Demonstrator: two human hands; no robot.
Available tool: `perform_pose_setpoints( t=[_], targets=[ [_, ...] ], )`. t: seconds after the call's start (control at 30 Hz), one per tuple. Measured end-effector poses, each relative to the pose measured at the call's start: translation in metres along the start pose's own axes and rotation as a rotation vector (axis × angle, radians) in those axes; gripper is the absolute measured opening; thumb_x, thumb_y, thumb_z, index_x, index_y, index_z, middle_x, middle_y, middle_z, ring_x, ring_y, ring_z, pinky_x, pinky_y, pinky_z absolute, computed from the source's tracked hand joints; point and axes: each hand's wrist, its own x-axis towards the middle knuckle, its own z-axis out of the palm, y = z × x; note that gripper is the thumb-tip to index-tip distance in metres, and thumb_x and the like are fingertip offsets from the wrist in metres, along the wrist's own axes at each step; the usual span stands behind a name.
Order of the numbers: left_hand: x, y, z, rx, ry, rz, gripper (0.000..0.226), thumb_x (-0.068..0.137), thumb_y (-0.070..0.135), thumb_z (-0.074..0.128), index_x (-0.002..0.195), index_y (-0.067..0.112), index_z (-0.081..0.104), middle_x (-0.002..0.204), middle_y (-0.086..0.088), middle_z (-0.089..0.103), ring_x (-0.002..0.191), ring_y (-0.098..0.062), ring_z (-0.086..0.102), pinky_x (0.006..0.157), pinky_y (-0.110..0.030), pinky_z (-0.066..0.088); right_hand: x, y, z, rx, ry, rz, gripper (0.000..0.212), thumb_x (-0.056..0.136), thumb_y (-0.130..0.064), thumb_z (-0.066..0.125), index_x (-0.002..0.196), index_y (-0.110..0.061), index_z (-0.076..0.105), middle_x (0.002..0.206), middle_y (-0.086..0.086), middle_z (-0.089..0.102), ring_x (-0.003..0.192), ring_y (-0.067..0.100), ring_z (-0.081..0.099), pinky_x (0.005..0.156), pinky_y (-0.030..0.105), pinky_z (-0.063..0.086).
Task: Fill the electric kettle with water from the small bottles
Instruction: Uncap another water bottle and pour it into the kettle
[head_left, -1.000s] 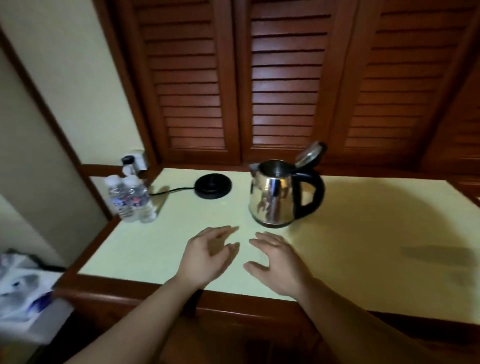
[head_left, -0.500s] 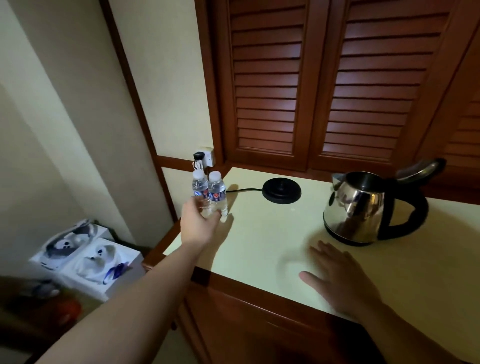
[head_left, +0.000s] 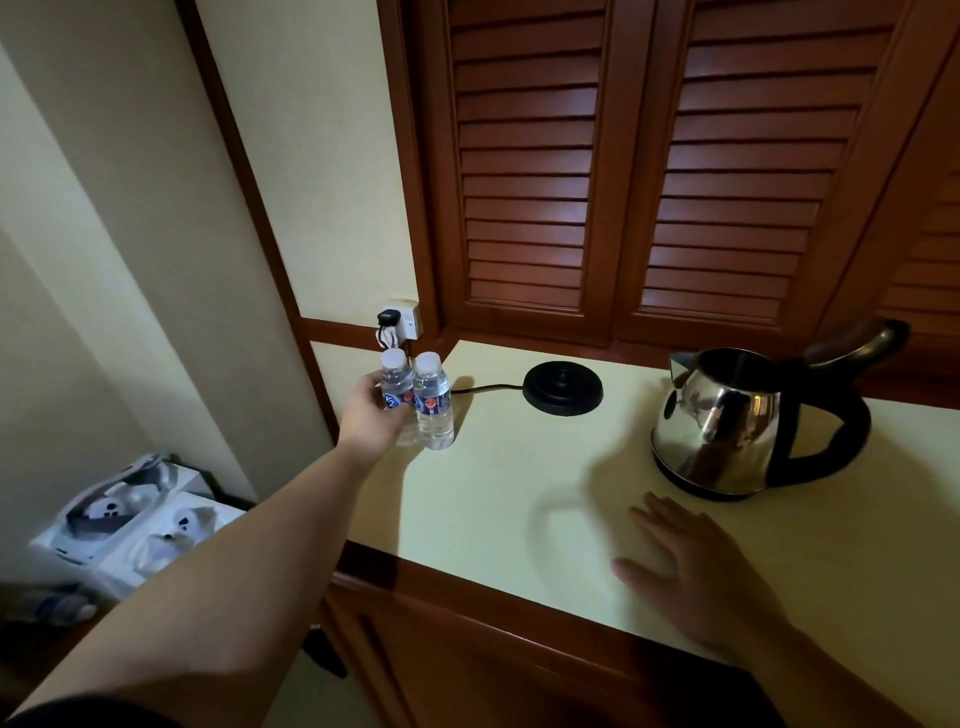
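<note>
1. The left hand (head_left: 375, 415) reaches to the far left corner of the table (head_left: 519, 483) and wraps around the left bottle (head_left: 396, 387); the fingers seem to curl about its label, though the hand hides most of the grasp.
2. The right bottle (head_left: 434, 402) stands upright, touching the left bottle, both with white caps on.
3. The right hand (head_left: 696, 577) lies flat on the table near its front edge, fingers spread and straight, holding nothing.
4. The electric kettle (head_left: 722, 421) stands on the table just beyond the right hand, lid (head_left: 852, 340) tipped open, black handle to the right.
5. The kettle base (head_left: 562, 388) sits apart from the kettle, between it and the bottles, with its cord (head_left: 483, 388) running left toward the wall socket (head_left: 402, 323).
6. Louvred wooden doors (head_left: 649, 171) rise behind the table.
7. White boxes (head_left: 130, 525) lie on the floor at the left.
</note>
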Motion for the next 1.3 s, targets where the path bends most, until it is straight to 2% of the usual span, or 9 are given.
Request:
perform_pose_setpoints(
  t=[0.13,0.33,0.6,0.77,0.9,1.0,1.13,1.2,1.3],
  targets=[
    [-0.005,-0.003,-0.006,-0.013,-0.003,0.036,0.057,0.087,0.021,0.085,0.136,0.018,0.057,0.120,0.003,0.069,0.097,0.001,0.065,0.075,-0.018,0.050,0.001,0.000,0.001,-0.004,0.016,-0.002,0.080,0.088,-0.080,0.045,0.158,-0.043,0.030,0.168,-0.022,0.009,0.145,-0.012,-0.001,0.126,0.028,-0.002],
    [-0.027,-0.010,-0.017,-0.016,-0.027,0.054,0.059,0.081,0.030,0.090,0.131,0.023,0.059,0.121,0.006,0.071,0.107,-0.011,0.069,0.096,-0.037,0.056,0.000,0.000,0.002,0.016,0.025,-0.004,0.079,0.089,-0.077,0.048,0.158,-0.040,0.032,0.169,-0.019,0.011,0.146,-0.012,0.000,0.127,0.029,-0.001],
    [-0.087,-0.002,0.012,-0.112,-0.178,0.130,0.054,0.081,0.024,0.090,0.126,0.028,0.063,0.118,0.012,0.074,0.109,-0.004,0.069,0.100,-0.035,0.055,-0.005,-0.003,-0.005,0.076,0.040,0.034,0.070,0.094,-0.064,0.058,0.155,-0.038,0.038,0.164,-0.023,0.019,0.137,-0.012,0.004,0.119,0.020,-0.002],
    [-0.117,0.006,0.043,-0.193,-0.295,0.148,0.061,0.073,0.037,0.092,0.126,0.028,0.064,0.119,0.006,0.075,0.111,-0.015,0.071,0.102,-0.045,0.055,-0.003,0.003,-0.002,0.215,0.080,0.071,0.058,0.089,-0.051,0.073,0.142,-0.032,0.059,0.152,-0.025,0.038,0.144,-0.001,0.030,0.124,0.028,0.019],
    [-0.134,0.020,0.071,-0.205,-0.378,0.165,0.054,0.079,0.016,0.091,0.126,0.020,0.064,0.115,0.005,0.076,0.107,-0.011,0.071,0.097,-0.033,0.057,0.006,0.008,-0.015,0.445,0.183,0.131,0.032,0.083,-0.035,0.083,0.113,-0.029,0.075,0.118,-0.010,0.073,0.114,0.010,0.067,0.104,0.035,0.051],
    [-0.145,0.029,0.092,-0.203,-0.428,0.168,0.048,0.080,0.007,0.089,0.122,0.017,0.068,0.109,0.001,0.078,0.102,-0.013,0.073,0.088,-0.023,0.057,0.013,-0.006,-0.043,0.505,0.236,0.099,0.026,0.087,-0.037,0.079,0.110,-0.025,0.076,0.101,-0.013,0.074,0.097,0.001,0.068,0.088,0.028,0.054],
    [-0.156,0.035,0.116,-0.226,-0.490,0.142,0.047,0.075,0.010,0.092,0.116,0.018,0.072,0.104,-0.003,0.079,0.099,-0.022,0.075,0.089,-0.032,0.060,0.022,-0.043,-0.081,0.468,0.314,-0.088,0.027,0.090,-0.051,0.067,0.097,-0.026,0.076,0.080,-0.009,0.073,0.075,0.006,0.067,0.072,0.032,0.056],
    [-0.161,0.039,0.126,-0.220,-0.518,0.148,0.046,0.074,0.008,0.093,0.114,0.020,0.073,0.101,-0.001,0.079,0.096,-0.018,0.076,0.086,-0.030,0.060,0.027,-0.063,-0.097,0.368,0.322,-0.110,0.038,0.086,-0.059,0.058,0.095,-0.025,0.075,0.077,-0.010,0.069,0.074,0.006,0.064,0.070,0.033,0.053],
    [-0.167,0.045,0.136,-0.181,-0.555,0.193,0.042,0.073,0.010,0.094,0.108,0.025,0.074,0.099,0.001,0.080,0.092,-0.015,0.076,0.081,-0.023,0.057,0.032,-0.084,-0.113,0.219,0.273,-0.107,0.037,0.081,-0.061,0.069,0.087,-0.025,0.073,0.079,-0.007,0.066,0.077,0.009,0.062,0.071,0.033,0.051]
  ],
)
